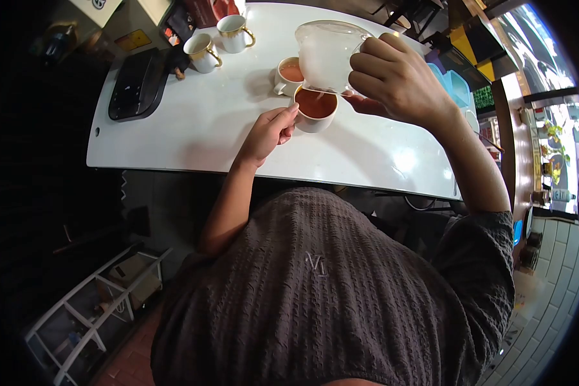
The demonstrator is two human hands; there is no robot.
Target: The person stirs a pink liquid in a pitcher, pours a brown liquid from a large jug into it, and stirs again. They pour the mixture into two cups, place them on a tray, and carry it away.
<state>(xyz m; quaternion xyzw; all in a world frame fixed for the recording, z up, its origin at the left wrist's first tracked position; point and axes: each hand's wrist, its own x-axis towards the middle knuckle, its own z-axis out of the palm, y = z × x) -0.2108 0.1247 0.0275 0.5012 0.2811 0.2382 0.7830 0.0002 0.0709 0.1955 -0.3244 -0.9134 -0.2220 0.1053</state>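
My left hand [268, 135] is closed at the left side of a white cup [317, 123], apparently pinching its handle, which my fingers hide. Reddish-brown liquid fills much of this cup. Above it, my right hand [397, 80] is wrapped round the handle side of a clear pitcher [331, 55], tipped so its lower edge is over the cup. A thin pale stream runs from the pitcher into the liquid. Just behind stands a second white cup [281, 80] with orange-brown liquid, partly covered by the pitcher.
Two white mugs with gold handles, one nearer [202, 56] and one farther [233, 35], stand at the back left of the white table [199, 128]. A black flat device [137, 87] lies at the left edge. Light-blue containers [455, 87] are at the right edge.
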